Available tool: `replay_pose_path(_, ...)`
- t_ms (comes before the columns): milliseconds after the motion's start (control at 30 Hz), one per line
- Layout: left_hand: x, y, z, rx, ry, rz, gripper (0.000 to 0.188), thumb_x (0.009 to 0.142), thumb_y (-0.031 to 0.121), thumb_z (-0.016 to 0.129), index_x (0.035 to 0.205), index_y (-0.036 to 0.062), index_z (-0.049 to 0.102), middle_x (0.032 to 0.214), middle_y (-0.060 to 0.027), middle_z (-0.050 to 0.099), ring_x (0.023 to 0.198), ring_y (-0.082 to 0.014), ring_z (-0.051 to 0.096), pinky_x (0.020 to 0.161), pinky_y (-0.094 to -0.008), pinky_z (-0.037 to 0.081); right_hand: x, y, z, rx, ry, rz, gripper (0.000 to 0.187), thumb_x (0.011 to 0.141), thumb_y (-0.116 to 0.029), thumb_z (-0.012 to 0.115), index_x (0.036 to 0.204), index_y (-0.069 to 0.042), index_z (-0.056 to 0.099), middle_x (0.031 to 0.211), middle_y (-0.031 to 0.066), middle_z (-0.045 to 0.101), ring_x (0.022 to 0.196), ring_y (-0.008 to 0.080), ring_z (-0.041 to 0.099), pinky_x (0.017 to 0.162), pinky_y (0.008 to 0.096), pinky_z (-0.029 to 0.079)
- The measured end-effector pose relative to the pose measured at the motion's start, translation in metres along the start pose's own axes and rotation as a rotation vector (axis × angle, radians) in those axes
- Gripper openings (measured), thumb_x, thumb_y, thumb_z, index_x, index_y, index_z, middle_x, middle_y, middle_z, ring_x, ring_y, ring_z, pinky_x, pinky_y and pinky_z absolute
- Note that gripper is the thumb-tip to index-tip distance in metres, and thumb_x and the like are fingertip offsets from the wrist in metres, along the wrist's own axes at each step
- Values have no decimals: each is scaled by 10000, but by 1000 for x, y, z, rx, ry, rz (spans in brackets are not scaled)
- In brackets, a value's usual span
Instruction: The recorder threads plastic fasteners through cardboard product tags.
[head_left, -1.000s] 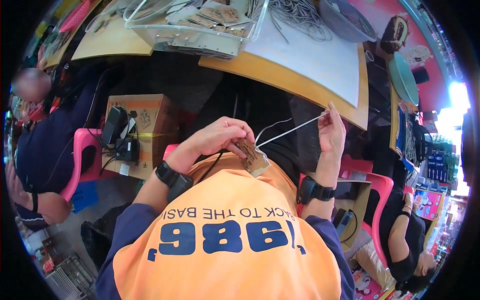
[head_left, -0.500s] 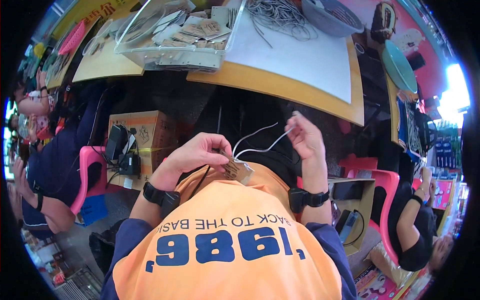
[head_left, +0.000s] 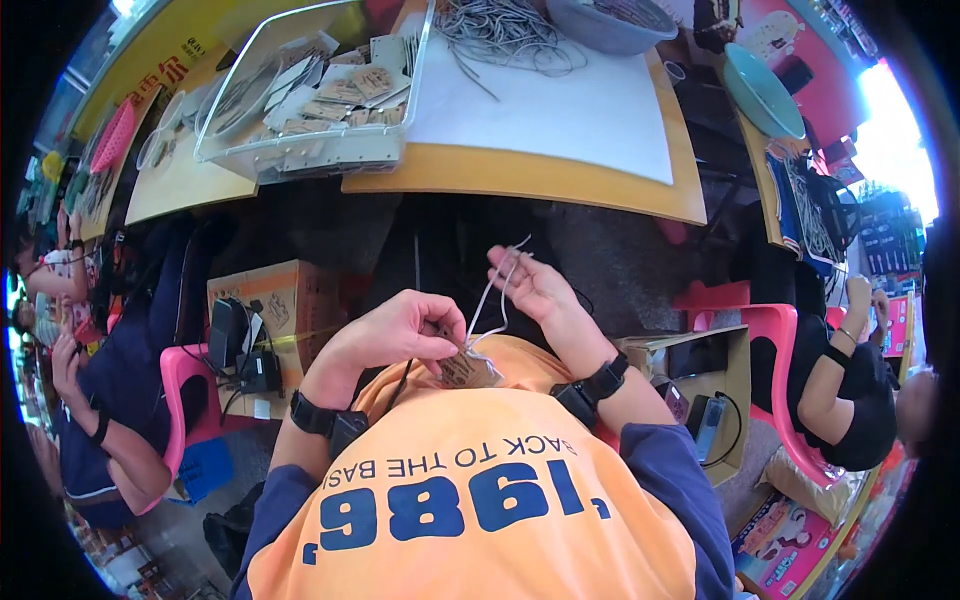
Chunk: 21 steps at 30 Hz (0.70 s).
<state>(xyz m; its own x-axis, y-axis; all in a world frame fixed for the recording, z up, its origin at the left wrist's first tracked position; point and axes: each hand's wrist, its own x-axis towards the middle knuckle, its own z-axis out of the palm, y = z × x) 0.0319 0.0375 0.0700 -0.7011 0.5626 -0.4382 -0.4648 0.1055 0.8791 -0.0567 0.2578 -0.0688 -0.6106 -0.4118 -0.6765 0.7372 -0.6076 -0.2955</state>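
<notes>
In my lap, my left hand [head_left: 418, 330] pinches the edge of a small brown printed card [head_left: 466, 371] between thumb and fingers. A thin pale cord [head_left: 481, 310] comes out of the card's top edge, and its two strands rise toward my right hand [head_left: 535, 288]. The fingertips of that hand are closed on the cord near its free ends, with the palm turned partly up. Between my hands the strands bend in a loose loop. The far side of the card is hidden against my orange shirt.
Ahead, a table [head_left: 520, 182] bears a clear plastic bin [head_left: 275, 160] of similar cards, a tangle of grey cords [head_left: 505, 38] and a grey basin [head_left: 612, 30]. Cardboard boxes [head_left: 318, 305] stand on both sides. Other people sit on pink chairs [head_left: 782, 330] to my left and right.
My right hand has moved left, toward my left hand, bringing the cord's ends inward and upright. The left hand keeps its hold on the card. The view has shifted slightly.
</notes>
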Motion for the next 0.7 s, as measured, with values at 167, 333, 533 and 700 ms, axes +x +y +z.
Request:
replay_pose_path(167,2,-4,-4,-1,0,-18,102,818,-12,625,919,-14,608,846,-47,618,768,-98,624,664,-230,555,-6,-23,3,217,44,-223,210,992,-193,438,1094,-80,583,1094,71,651,1040,196,613,893,392,475)
replay_pose_path(333,4,-5,0,-37,35,-52,109,817,-17,635,920,-14,601,867,-52,619,782,-112,630,675,-239,562,-22,-31,16,198,-22,-334,185,981,-222,483,1074,-124,611,994,22,656,924,145,619,832,357,479)
replay_pose_path(533,1,-1,-1,-13,89,-79,91,818,-27,628,904,-13,604,846,-53,617,765,-110,630,677,-244,563,-16,-39,9,218,-70,-437,120,942,-226,565,983,-139,636,815,-39,600,750,93,556,761,315,479)
replay_pose_path(700,6,3,-6,55,110,-40,81,832,-16,620,910,-10,600,823,-50,622,711,-120,646,653,-238,557,-35,-55,23,-213,110,-683,189,949,-240,558,978,-78,650,856,-8,645,719,72,553,625,208,429)
